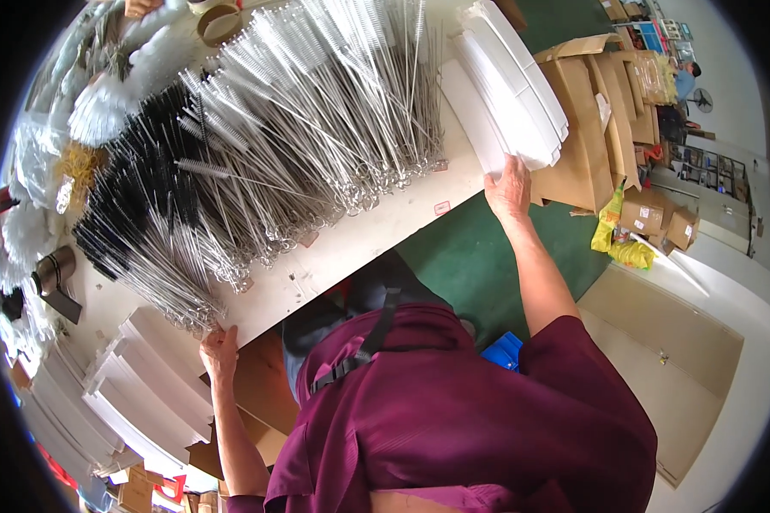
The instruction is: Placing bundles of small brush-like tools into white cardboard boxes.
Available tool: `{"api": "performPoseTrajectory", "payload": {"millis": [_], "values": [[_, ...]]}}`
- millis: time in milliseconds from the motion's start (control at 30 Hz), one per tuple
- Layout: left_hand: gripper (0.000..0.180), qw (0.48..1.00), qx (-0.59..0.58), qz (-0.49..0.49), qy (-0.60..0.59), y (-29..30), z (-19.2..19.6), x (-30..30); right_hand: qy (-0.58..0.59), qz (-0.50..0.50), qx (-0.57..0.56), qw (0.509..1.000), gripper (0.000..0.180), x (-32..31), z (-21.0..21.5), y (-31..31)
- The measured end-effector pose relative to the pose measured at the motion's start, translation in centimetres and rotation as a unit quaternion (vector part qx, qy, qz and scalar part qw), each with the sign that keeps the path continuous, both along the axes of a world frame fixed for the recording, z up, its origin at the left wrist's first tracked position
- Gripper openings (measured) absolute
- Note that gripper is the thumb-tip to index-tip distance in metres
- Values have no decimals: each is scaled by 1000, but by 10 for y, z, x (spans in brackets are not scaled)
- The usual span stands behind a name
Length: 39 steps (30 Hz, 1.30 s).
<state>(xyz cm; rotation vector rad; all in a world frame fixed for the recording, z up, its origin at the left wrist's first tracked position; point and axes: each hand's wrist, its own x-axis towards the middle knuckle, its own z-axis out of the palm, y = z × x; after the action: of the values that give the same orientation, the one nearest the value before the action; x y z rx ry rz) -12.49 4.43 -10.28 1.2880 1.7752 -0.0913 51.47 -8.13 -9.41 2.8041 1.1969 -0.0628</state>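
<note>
Flanking red-edged label (441, 208): left hand (221, 352) by brushes (342, 111), right hand (510, 190) touching white stack (509, 90).

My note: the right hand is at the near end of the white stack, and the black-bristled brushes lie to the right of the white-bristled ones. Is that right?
Not quite: the head view shows the black-bristled brushes to the left of the white-bristled brushes. The right hand is at the near end of the white stack, as you say.
</note>
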Motion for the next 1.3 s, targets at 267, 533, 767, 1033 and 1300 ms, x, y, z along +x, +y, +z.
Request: {"api": "performPoseTrajectory", "payload": {"millis": [267, 533, 767, 1033, 1300], "values": [[39, 995, -26, 84, -42, 9, 3, 8, -10, 23, 53, 998, 67, 23, -21, -16], [31, 994, -29, 93, -48, 7, -5, -1, 42, -40, 96, 994, 48, 1, -1, -3], [32, 1000, 4, -11, 7, 1, -5, 0, 240, -167, 353, 889, 20, 14, -5, -3], [27, 957, 58, -284, -2, -4, 91, 87, 522, -47, 364, 770, 18, -110, 115, 81], [73, 812, 367, -440, -110, 42, 190, 185, 603, 230, 35, 763, 24, -206, 130, 115]]}}
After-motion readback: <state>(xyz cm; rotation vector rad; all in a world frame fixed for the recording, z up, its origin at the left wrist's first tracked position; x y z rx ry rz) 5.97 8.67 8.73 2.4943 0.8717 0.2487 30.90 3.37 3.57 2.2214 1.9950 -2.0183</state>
